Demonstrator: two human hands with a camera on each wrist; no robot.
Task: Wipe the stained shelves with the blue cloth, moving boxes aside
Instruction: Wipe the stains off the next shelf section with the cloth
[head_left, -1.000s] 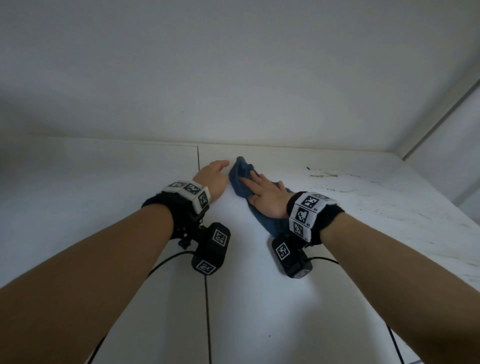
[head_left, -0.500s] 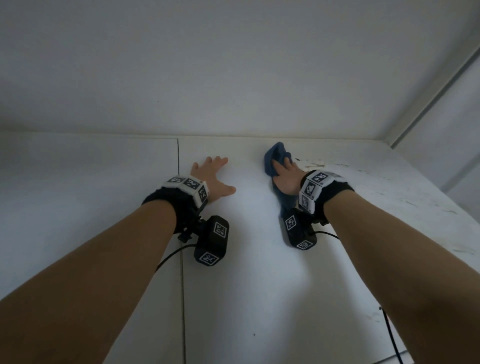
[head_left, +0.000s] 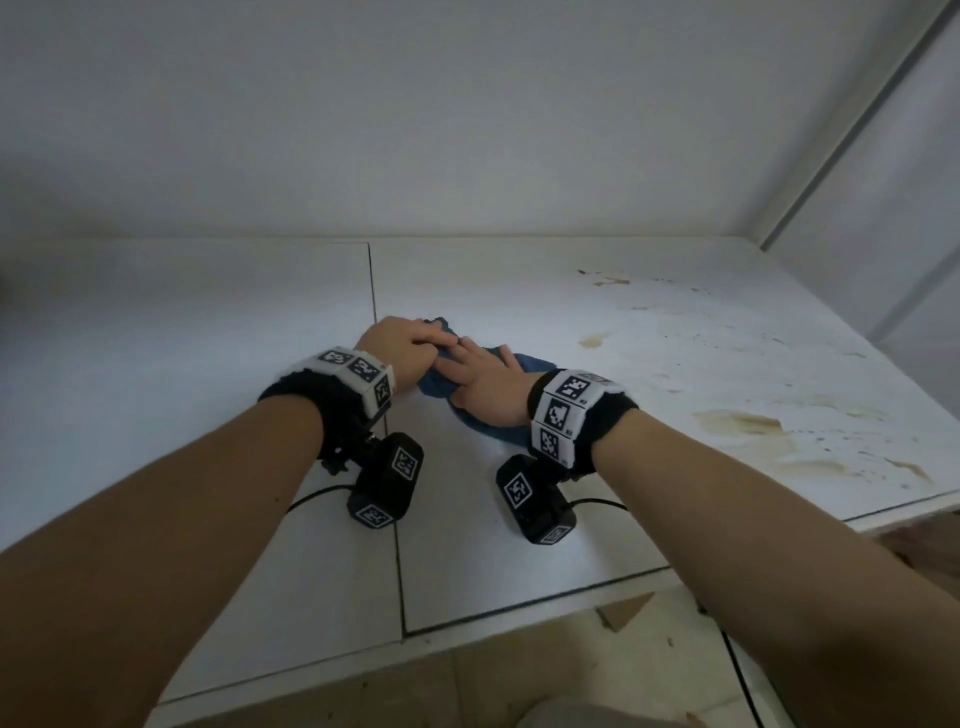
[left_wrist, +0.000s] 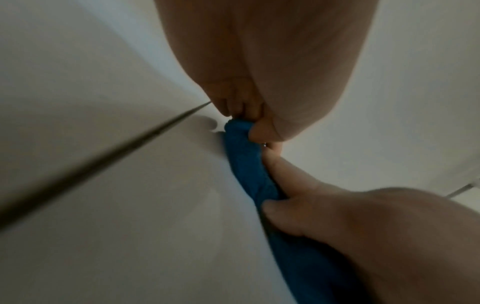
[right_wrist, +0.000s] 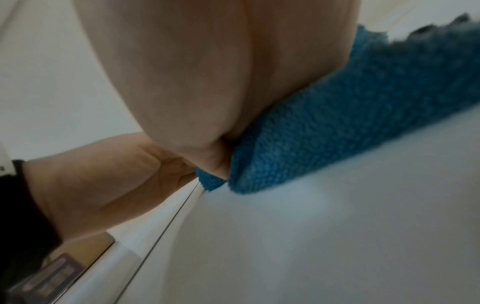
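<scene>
The blue cloth (head_left: 525, 364) lies bunched on the white shelf (head_left: 519, 530), near the seam between two panels. My left hand (head_left: 415, 345) is curled over the cloth's far end. In the left wrist view its fingertips (left_wrist: 241, 115) pinch the cloth (left_wrist: 246, 168). My right hand (head_left: 480, 374) lies flat on top of the cloth with straight fingers pointing toward the left hand. In the right wrist view the palm presses the cloth (right_wrist: 350, 133) onto the shelf. No boxes are in view.
Brown stains (head_left: 737, 421) spread over the right part of the shelf, with smaller spots (head_left: 592, 340) closer to the cloth. A dark seam (head_left: 384, 415) runs front to back. The back wall and a right side wall (head_left: 883, 218) close in the shelf. Floor tiles (head_left: 623, 649) lie below the front edge.
The right hand has drawn the cloth back from the far side of the shelf toward me and leftward. The left hand, flat on the shelf before, has crossed over and gripped the cloth's end.
</scene>
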